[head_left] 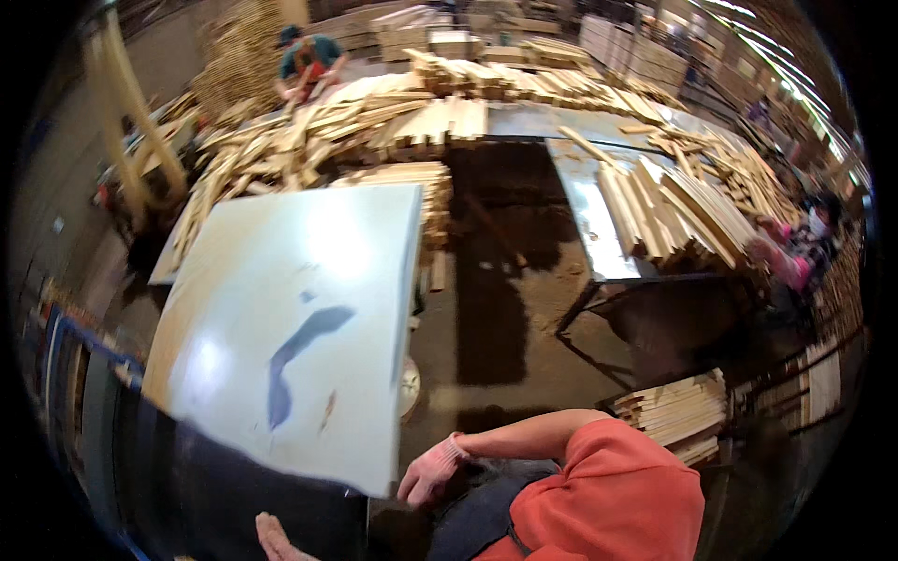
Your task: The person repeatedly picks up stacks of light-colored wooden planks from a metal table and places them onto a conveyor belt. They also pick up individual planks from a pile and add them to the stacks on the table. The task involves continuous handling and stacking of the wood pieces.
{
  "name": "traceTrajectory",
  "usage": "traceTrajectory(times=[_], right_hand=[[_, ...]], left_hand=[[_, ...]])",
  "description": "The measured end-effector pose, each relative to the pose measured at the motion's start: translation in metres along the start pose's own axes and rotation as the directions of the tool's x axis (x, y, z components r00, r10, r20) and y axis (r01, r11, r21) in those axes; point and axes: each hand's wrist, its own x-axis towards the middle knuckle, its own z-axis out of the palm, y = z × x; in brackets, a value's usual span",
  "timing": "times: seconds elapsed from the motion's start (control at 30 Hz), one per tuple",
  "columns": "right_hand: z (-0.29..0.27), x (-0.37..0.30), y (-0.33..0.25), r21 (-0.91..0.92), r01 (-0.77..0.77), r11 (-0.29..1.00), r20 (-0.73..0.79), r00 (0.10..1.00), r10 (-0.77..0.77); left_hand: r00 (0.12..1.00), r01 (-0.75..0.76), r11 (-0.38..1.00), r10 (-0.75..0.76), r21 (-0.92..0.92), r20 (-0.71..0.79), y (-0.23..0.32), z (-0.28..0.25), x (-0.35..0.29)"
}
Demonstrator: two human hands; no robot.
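Observation:
My right hand, in a pale pinkish work glove, hangs just beside the near right corner of a pale metal-topped table. Its fingers point down loosely, and nothing shows in them. At the lower edge my left hand is partly cut off. Its fingers are stretched out over the dark area in front of the table, with nothing seen in them. A bluish worn patch and a brownish stained left edge mark the tabletop. My right arm comes out of a red sleeve beside a dark apron.
Loose wood strips heap up beyond the table. More strips lie on a metal table at right, where a co-worker stands. Another person works at far left. A wood stack sits beside my right shoulder.

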Motion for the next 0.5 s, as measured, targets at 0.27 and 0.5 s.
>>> traceTrajectory(times=[0.27, 0.5], right_hand=[[-0.129, -0.287, 0.091, 0.236, -0.073, 0.969, -0.781, 0.58, 0.234], [-0.193, -0.379, 0.167, 0.455, 0.497, 0.739, -0.887, 0.328, 0.326]], left_hand=[[0.717, 0.266, 0.923, 0.003, -0.277, 0.697, 0.005, 0.378, -0.052], [0.345, 0.276, 0.952, 0.031, -0.133, 0.938, 0.048, 0.585, -0.055]])
